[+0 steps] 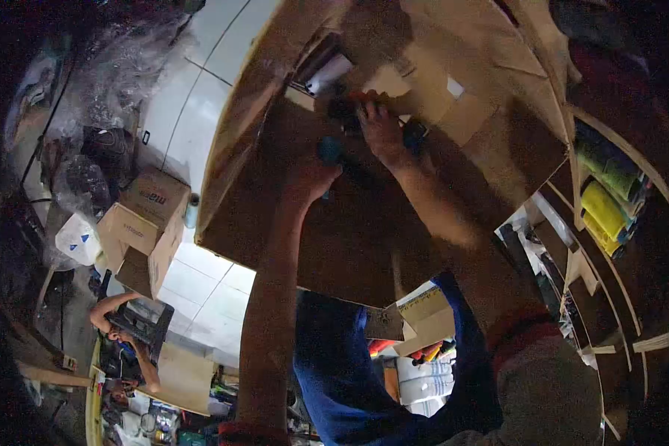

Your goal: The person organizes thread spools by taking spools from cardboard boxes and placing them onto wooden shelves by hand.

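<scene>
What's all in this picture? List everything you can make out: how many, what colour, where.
Boxy structure: one, brown, centre
Tool: count unclear, dark and teal, at the hands
Cardboard box: one, brown, left
Plastic sheeting: count unclear, clear, upper left
Floor tiles: several, white, left
Yellow bundle: one, yellow, right
Co-worker's arms: two, bare, lower left
Other clutter: too dim to count
Clothing: blue, bottom centre
Left hand: one, bare, centre
Right hand: one, bare, upper centre

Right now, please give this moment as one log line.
left hand: gripping teal item | right hand: at dark item | beneath: brown panel | light: dim
</scene>
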The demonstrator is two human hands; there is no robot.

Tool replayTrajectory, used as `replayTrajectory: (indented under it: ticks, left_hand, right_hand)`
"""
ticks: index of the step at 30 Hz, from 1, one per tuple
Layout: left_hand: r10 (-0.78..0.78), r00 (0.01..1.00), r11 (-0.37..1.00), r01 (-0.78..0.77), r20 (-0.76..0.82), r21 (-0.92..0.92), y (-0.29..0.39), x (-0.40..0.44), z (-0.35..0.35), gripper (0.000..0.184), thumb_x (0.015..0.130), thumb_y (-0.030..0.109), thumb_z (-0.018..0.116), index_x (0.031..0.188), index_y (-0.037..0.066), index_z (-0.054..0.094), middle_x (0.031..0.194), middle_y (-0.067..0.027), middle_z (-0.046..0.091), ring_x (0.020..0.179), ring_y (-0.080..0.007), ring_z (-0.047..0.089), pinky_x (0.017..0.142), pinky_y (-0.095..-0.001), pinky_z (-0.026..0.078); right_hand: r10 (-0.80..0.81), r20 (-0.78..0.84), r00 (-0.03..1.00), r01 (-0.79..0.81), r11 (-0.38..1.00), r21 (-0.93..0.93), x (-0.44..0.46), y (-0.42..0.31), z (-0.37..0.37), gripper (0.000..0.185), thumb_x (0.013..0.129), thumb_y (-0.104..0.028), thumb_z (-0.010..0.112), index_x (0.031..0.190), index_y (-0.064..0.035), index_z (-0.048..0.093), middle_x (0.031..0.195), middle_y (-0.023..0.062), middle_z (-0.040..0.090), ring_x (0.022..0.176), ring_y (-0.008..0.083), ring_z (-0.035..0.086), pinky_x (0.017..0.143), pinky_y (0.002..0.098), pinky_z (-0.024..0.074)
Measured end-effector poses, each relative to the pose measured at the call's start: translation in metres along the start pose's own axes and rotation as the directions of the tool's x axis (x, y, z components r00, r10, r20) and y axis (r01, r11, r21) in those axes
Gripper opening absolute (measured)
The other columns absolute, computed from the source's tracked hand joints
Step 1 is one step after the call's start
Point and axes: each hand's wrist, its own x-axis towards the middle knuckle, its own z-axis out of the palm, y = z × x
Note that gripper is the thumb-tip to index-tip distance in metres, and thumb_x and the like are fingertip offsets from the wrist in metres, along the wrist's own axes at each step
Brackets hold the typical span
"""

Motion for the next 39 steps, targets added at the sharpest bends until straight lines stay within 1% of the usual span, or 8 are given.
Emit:
replayTrajectory:
  ticks: [3,5,12,16,23,31,35,39]
  left_hand:
    - [-0.075,0.997,0.995,0.076,0.013,-0.065,-0.006,-0.002,0.013,0.047,0.081,0.033,0.059,0.114,0.0,0.049,0.092,-0.0173,0.061,0.085,-0.0291,0.061,0.077,-0.0416,0.048]
    - [-0.054,0.994,0.991,0.041,-0.097,-0.128,-0.02,-0.002,0.038,0.046,0.082,0.035,0.058,0.113,0.001,0.05,0.094,-0.0162,0.061,0.087,-0.0287,0.06,0.079,-0.0418,0.048]
    - [-0.087,0.995,0.911,0.061,-0.044,-0.408,0.017,-0.095,-0.006,0.039,0.083,0.03,0.058,0.11,0.002,0.054,0.097,-0.0161,0.06,0.09,-0.0304,0.059,0.079,-0.0429,0.046]
    - [0.113,0.96,0.854,-0.226,-0.258,-0.469,0.017,-0.166,-0.047,0.04,0.082,0.026,0.06,0.113,0.002,0.052,0.101,-0.0134,0.06,0.091,-0.0237,0.057,0.08,-0.0385,0.045]
    - [0.212,0.935,0.597,-0.353,-0.283,-0.72,0.06,-0.323,-0.138,0.051,0.081,0.017,0.059,0.126,0.002,0.042,0.107,-0.0093,0.056,0.093,-0.0188,0.054,0.083,-0.0327,0.044]
    - [0.327,0.919,0.402,-0.346,-0.22,-0.848,0.186,-0.508,-0.184,0.039,0.071,0.011,0.073,0.105,0.003,0.054,0.083,-0.0064,0.061,0.07,-0.0165,0.06,0.064,-0.0321,0.05]
    - [0.457,0.866,0.318,-0.371,-0.202,-0.873,0.232,-0.552,-0.156,0.034,0.07,0.008,0.075,0.099,0.002,0.058,0.085,-0.0075,0.063,0.073,-0.0158,0.062,0.064,-0.0306,0.05]
    - [0.543,0.83,0.311,-0.34,-0.128,-0.888,0.254,-0.574,-0.142,0.04,0.071,0.009,0.074,0.106,0.003,0.058,0.089,-0.0053,0.063,0.079,-0.0155,0.061,0.07,-0.0293,0.05]
  right_hand:
    - [-0.004,-0.16,0.987,-0.017,0.991,-0.132,0.005,-0.003,-0.001,0.045,0.083,-0.012,0.057,0.125,-0.0059,0.041,0.129,0.0169,0.035,0.115,0.0328,0.041,0.088,0.049,0.0435]
    - [-0.008,-0.358,0.934,0.141,0.927,0.348,-0.009,-0.001,0.004,0.061,0.077,-0.015,0.066,0.129,-0.0054,0.036,0.132,0.0211,0.033,0.118,0.0365,0.04,0.089,0.0477,0.0428]
    - [0.167,0.561,0.811,-0.541,0.579,0.61,-0.047,0.002,-0.168,0.114,0.057,-0.022,0.081,0.141,-0.0016,0.008,0.141,0.0307,0.017,0.125,0.0372,0.035,0.098,0.0435,0.0377]
    - [0.125,0.455,0.882,-0.398,0.714,0.576,-0.098,0.02,-0.262,0.116,0.058,-0.016,0.074,0.142,-0.0046,-0.006,0.121,0.0266,0.044,0.098,0.0331,0.054,0.084,0.0409,0.0447]
    - [-0.173,0.756,0.632,-0.761,0.048,0.647,-0.228,0.025,-0.531,0.067,0.063,-0.013,0.069,0.124,-0.0031,0.042,0.099,0.0094,0.056,0.081,0.017,0.057,0.064,0.0311,0.0504]
    - [-0.373,0.21,0.904,-0.423,-0.706,0.568,-0.336,-0.038,-0.693,0.091,0.059,-0.014,0.067,0.137,-0.0028,0.023,0.113,0.019,0.047,0.084,0.0218,0.053,0.057,0.026,0.0499]
    - [-0.399,-0.096,0.912,-0.316,-0.831,0.458,-0.365,-0.067,-0.699,0.086,0.061,-0.025,0.067,0.135,-0.0029,0.029,0.119,0.0233,0.049,0.095,0.0323,0.058,0.065,0.0347,0.052]
    - [-0.267,0.071,0.961,-0.242,-0.688,0.684,-0.399,-0.083,-0.724,0.081,0.066,-0.029,0.065,0.133,0.0,0.031,0.12,0.0236,0.05,0.096,0.0341,0.058,0.075,0.0382,0.0528]
